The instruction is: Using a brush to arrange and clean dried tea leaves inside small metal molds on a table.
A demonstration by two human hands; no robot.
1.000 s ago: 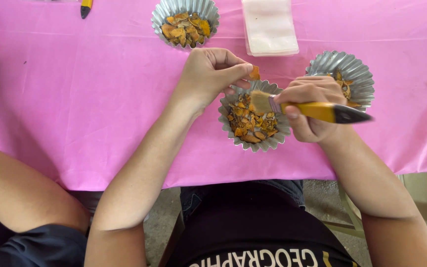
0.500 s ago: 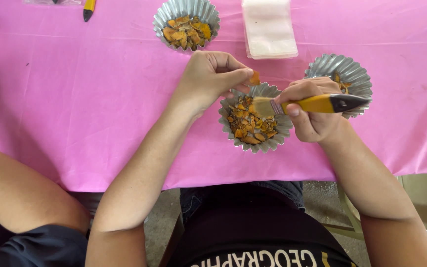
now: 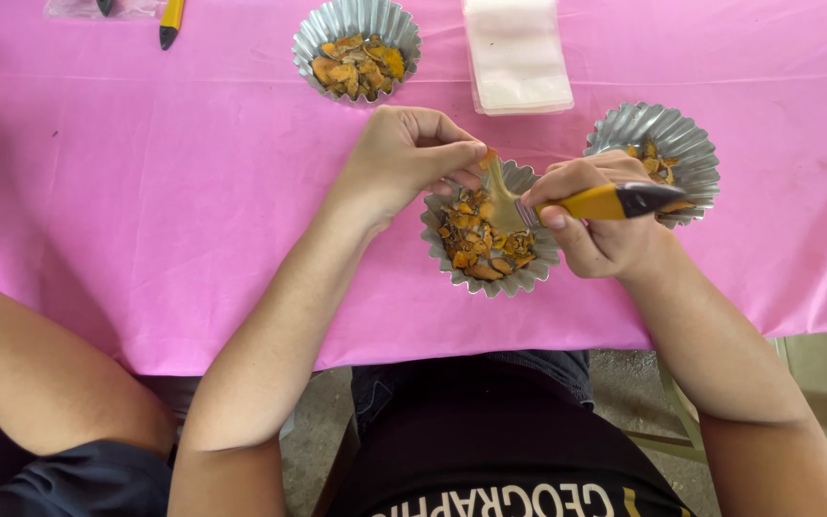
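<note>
Left hand [image 3: 404, 158]: closed in pinch grip on small orange piece [image 3: 488, 158], above the fluted foil cup [image 3: 452, 260].
Right hand [image 3: 600, 225]: closed around yellow-handled brush [image 3: 605, 202], bristles touching the piece.
Foil cup: on pink counter [image 3: 145, 191], holding orange chips.
Nearby: two more foil cups [image 3: 691, 144], stack of clear bags [image 3: 517, 53].

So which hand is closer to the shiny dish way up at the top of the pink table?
Left. The left hand sits just below the top foil dish, apart from it. The right hand is farther off to the right, holding a yellow brush.

Stack of clear plastic pouches [image 3: 517, 53], table's far edge
</note>
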